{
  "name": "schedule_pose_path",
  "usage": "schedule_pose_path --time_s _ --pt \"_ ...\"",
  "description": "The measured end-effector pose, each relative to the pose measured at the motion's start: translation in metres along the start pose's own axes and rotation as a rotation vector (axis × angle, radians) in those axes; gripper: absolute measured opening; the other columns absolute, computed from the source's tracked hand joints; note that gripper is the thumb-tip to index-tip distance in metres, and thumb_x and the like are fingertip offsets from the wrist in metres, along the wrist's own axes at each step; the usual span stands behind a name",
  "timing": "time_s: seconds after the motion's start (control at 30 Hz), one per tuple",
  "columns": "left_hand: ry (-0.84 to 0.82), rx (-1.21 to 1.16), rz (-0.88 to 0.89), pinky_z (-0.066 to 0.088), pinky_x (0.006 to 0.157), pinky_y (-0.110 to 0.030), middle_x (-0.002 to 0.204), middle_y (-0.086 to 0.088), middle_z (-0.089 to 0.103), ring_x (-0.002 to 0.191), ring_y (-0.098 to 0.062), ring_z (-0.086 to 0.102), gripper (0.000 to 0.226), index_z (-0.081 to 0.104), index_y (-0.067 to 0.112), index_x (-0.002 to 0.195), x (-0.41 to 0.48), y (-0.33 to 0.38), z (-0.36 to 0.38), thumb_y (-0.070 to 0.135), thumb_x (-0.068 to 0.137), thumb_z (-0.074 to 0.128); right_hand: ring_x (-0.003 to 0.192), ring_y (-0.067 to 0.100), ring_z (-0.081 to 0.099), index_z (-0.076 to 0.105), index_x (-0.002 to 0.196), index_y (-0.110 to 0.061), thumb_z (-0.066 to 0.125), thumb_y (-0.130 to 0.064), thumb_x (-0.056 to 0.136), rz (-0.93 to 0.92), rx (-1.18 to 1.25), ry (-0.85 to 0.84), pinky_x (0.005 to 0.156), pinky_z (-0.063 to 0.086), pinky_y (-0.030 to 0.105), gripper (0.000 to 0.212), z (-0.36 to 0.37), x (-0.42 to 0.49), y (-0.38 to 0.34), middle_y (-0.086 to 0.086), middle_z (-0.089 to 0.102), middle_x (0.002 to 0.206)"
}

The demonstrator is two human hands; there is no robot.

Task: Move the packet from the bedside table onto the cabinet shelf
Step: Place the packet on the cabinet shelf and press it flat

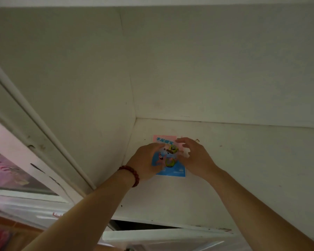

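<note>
A flat pink and blue packet (170, 171) with cartoon figures lies on the white cabinet shelf (243, 169), close to the shelf's left wall. Both hands are over it. My left hand (147, 160), with a red bead bracelet on the wrist, covers the packet's left edge, fingers resting on it. My right hand (194, 156) hovers at the packet's right edge with fingers spread and slightly curled. Whether either hand still grips the packet is unclear; its middle and lower strip show between the hands.
The cabinet's left side wall (80, 87) and back wall (225, 69) close the shelf in. A white door frame (43, 134) runs diagonally at the left. Below the shelf's front edge sits another white ledge (161, 234). Small dark specks dot the shelf.
</note>
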State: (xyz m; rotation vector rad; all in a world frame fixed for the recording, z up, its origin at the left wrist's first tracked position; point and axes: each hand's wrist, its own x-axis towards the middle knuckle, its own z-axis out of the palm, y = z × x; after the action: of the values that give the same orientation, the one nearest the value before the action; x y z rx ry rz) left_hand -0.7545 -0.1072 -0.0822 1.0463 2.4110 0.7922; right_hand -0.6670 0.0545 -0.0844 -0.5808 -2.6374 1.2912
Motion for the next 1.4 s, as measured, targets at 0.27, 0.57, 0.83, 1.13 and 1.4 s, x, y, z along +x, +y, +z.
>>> schedule_pose_path --time_s 0.27,0.57,0.83,1.13,1.4 --pt "-0.048 0.395 0.085 0.026 0.112 -0.042 0.153 0.004 0.029 0.143 -0.021 0.020 0.075 0.026 0.028 0.145 0.000 -0.011 0.005 0.050 0.081 0.059 0.124 0.021 0.046 0.044 0.132 -0.016 0.070 -0.029 0.078 -0.142 -0.311 -0.119 0.102 0.035 0.026 0.061 0.001 -0.014 0.010 0.004 0.051 0.134" --pt "-0.056 0.563 0.137 0.011 0.115 -0.047 0.155 0.010 0.023 0.145 -0.019 0.012 0.072 0.027 0.034 0.143 -0.009 -0.019 0.011 0.066 0.078 0.026 0.132 0.017 0.039 0.040 0.137 -0.025 0.055 -0.064 0.069 -0.250 -0.416 -0.097 0.113 0.026 0.047 0.080 0.010 -0.021 0.021 -0.002 0.047 0.139" --pt "-0.084 0.662 0.129 0.007 0.116 -0.047 0.157 0.011 0.018 0.146 -0.017 0.008 0.057 0.021 0.033 0.145 -0.013 -0.011 0.009 0.047 0.092 0.038 0.132 0.017 0.039 0.043 0.134 -0.023 0.064 -0.051 0.076 -0.246 -0.442 -0.064 0.112 0.027 0.047 0.067 0.010 -0.020 0.021 -0.002 0.048 0.138" --pt "-0.113 0.637 0.102 0.005 0.115 -0.050 0.158 0.012 0.016 0.146 -0.018 0.009 0.056 0.019 0.034 0.146 -0.011 -0.008 0.008 0.044 0.094 0.037 0.140 0.018 0.028 0.035 0.140 -0.021 0.062 -0.046 0.082 -0.213 -0.455 -0.083 0.117 0.017 0.045 0.069 0.010 -0.018 0.017 -0.001 0.041 0.146" --pt "-0.109 0.663 0.061 0.005 0.115 -0.051 0.158 0.010 0.016 0.147 -0.018 0.009 0.055 0.019 0.033 0.146 -0.005 -0.008 0.004 0.044 0.094 0.036 0.140 0.020 0.029 0.034 0.141 -0.021 0.060 -0.044 0.083 -0.205 -0.459 -0.089 0.116 0.020 0.044 0.068 0.013 -0.008 0.017 -0.001 0.041 0.147"
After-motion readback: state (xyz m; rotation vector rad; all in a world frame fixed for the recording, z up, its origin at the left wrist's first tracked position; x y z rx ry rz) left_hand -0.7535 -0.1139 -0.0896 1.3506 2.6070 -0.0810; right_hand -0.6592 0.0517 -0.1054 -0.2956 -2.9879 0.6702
